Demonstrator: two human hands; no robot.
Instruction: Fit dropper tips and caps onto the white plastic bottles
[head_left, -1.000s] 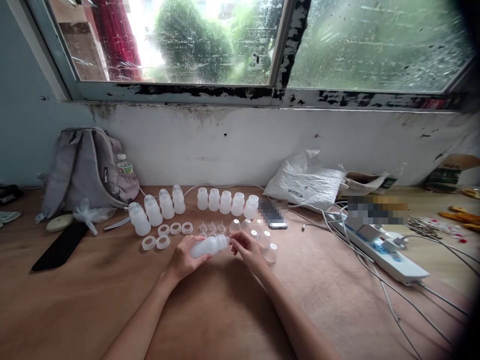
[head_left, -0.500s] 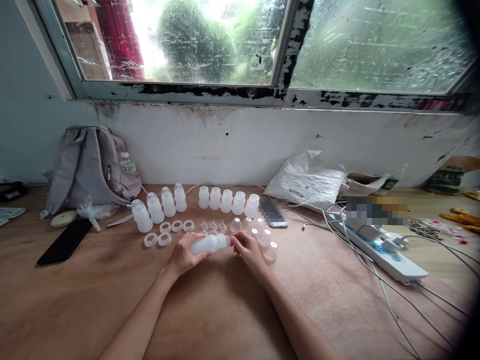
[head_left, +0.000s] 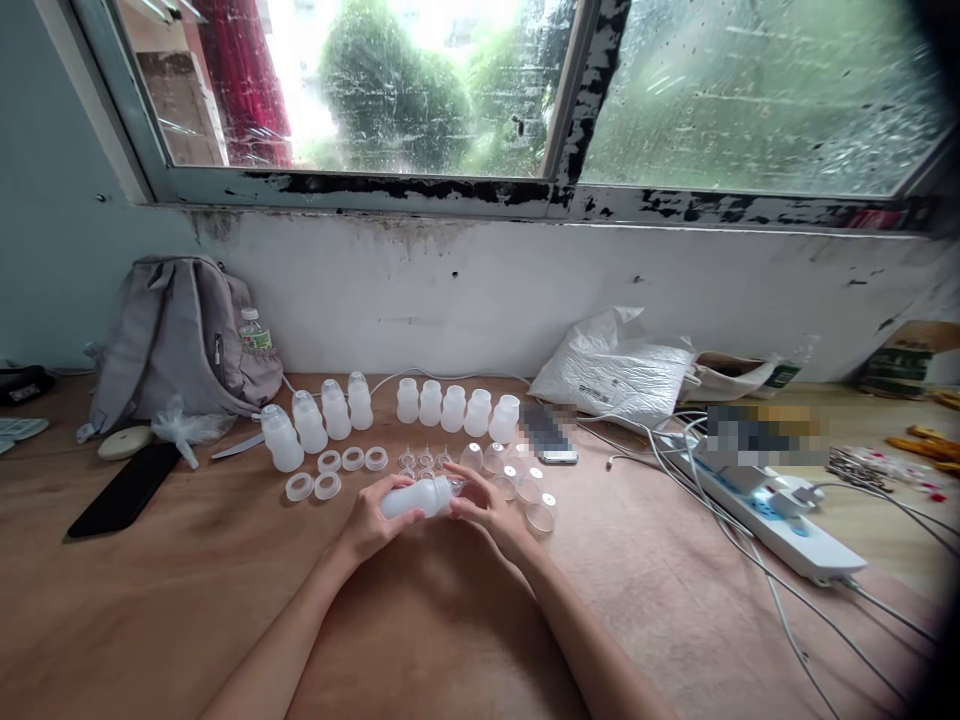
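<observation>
My left hand (head_left: pixel 369 522) grips a small white plastic bottle (head_left: pixel 412 497), held on its side just above the wooden table (head_left: pixel 187 600). My right hand (head_left: pixel 484 510) is at the bottle's neck, fingers pinched on its top end. Behind them stand two rows of matching bottles: capped ones (head_left: pixel 315 424) to the left, uncapped ones (head_left: pixel 454 408) in the middle. White rings (head_left: pixel 328 486), small clear nipples (head_left: pixel 425 458) and clear dome caps (head_left: pixel 529 492) lie between the rows and my hands.
A grey backpack (head_left: pixel 176 335) leans on the wall at left, with a black phone (head_left: pixel 124 490) and a plastic wrap before it. A white bag (head_left: pixel 611 365), a power strip (head_left: pixel 780 525) and loose cables lie at right.
My right hand has closed in over the bottle's neck. The view has shifted slightly downward and to the right.
</observation>
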